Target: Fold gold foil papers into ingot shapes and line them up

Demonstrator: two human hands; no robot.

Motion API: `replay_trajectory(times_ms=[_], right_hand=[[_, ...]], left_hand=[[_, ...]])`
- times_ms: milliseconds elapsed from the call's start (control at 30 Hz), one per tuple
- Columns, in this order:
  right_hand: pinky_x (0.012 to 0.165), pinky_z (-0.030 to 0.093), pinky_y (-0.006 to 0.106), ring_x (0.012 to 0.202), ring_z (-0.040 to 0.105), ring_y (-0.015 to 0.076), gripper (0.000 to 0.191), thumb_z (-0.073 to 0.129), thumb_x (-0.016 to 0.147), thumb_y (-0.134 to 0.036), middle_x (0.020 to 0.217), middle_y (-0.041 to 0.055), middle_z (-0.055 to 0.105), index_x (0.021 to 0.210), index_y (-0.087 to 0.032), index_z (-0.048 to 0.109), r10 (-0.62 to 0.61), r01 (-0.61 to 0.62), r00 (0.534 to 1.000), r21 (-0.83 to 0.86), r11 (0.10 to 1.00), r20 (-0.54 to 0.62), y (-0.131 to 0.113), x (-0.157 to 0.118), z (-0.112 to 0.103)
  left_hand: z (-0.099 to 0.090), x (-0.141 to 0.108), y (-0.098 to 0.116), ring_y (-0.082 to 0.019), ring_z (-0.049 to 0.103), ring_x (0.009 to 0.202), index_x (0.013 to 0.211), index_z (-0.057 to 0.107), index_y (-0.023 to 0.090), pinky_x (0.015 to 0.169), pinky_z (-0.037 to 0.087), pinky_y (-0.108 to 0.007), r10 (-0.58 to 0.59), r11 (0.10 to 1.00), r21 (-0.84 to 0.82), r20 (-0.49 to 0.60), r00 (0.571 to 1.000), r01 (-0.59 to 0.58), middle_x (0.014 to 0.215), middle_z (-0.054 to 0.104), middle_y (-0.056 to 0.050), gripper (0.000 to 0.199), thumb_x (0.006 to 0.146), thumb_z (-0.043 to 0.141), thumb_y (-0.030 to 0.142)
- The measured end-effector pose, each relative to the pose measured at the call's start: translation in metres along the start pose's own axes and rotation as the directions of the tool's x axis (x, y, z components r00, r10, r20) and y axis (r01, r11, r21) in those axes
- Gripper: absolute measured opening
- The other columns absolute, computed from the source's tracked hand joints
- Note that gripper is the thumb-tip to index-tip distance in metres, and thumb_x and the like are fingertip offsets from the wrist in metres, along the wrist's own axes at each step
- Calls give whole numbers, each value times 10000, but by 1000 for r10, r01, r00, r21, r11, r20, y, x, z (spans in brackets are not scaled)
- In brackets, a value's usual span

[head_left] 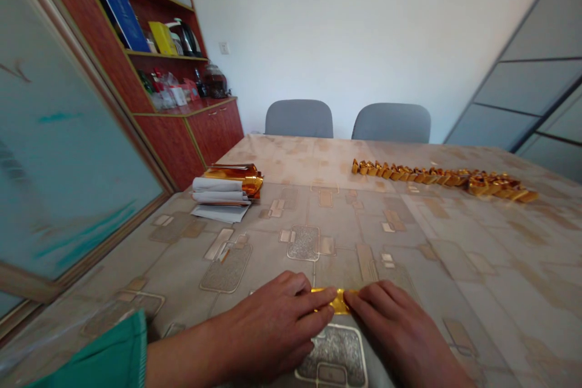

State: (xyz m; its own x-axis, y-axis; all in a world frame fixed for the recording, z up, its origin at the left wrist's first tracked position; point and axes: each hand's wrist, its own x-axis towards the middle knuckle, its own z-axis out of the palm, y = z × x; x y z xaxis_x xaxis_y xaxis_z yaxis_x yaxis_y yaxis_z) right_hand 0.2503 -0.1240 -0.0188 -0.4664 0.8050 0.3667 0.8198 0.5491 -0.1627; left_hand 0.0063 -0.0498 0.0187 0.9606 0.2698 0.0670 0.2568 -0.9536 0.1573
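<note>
A narrow strip of shiny gold foil paper (339, 302) lies flat on the patterned tablecloth near the front edge. My left hand (282, 318) presses its left part, index finger and thumb on the strip and the other fingers curled. On the strip's right end rest the fingertips of my right hand (394, 324), held close together. Only the middle of the foil shows between the hands; both ends are partly covered by fingers.
Folded white and gold sheets (222, 191) are stacked at the table's back left. A long row of folded gold pieces (422, 176) runs along the back right. Two grey chairs (299, 118) stand behind the table (268, 242). A red shelf cabinet (213, 133) is at the left.
</note>
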Motion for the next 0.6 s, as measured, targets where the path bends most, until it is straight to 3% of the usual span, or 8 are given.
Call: replay_trajectory(times_ms=[100, 233, 333, 433, 600], right_hand=[[737, 535, 349, 822, 641, 231, 247, 562, 945, -174, 951, 47, 706, 1181, -205, 630, -14, 15, 999, 45, 999, -34, 3, -5, -3], [763, 534, 338, 837, 642, 210, 253, 410, 1052, -247, 971, 47, 702, 1149, -221, 642, 40, -37, 998, 63, 997, -49, 3, -2, -3], [774, 508, 374, 820, 634, 224, 357, 332, 1082, -358, 943, 58, 696, 1138, -204, 649, 38, -40, 997, -28, 999, -70, 1, -2, -1], [883, 441, 435, 870, 635, 248, 437, 295, 1081, -436, 981, 59, 715, 1172, -205, 655, 2, -22, 992, -159, 987, -122, 4, -8, -2], [973, 340, 449, 943, 645, 255, 406, 364, 1067, -434, 1070, 59, 753, 1207, -190, 657, -61, 24, 992, -308, 951, -112, 7, -17, -12]], left_hand=[[-1, -1, -3, -250, 534, 1061, 1432, 457, 172, 947, 424, -380, 25, 999, 40, 45, 999, -27, 1518, 505, -53, 489, 969, 540, 304], [-3, -1, -2, -254, 524, 1073, 1452, 445, 173, 971, 402, -380, 10, 999, 52, 75, 997, -14, 1544, 477, -43, 498, 984, 522, 322], [-4, -2, -1, -253, 523, 1081, 1470, 426, 171, 979, 389, -378, 8, 999, 52, 67, 998, -12, 1550, 471, -42, 507, 990, 510, 309], [-3, -2, -3, -253, 528, 1081, 1459, 441, 177, 984, 382, -381, 27, 999, 40, 48, 998, -29, 1545, 479, -36, 512, 981, 533, 337], [-3, -2, -6, -249, 554, 1063, 1433, 473, 183, 972, 392, -384, 44, 999, 23, -2, 999, -44, 1510, 522, -49, 521, 952, 591, 345]])
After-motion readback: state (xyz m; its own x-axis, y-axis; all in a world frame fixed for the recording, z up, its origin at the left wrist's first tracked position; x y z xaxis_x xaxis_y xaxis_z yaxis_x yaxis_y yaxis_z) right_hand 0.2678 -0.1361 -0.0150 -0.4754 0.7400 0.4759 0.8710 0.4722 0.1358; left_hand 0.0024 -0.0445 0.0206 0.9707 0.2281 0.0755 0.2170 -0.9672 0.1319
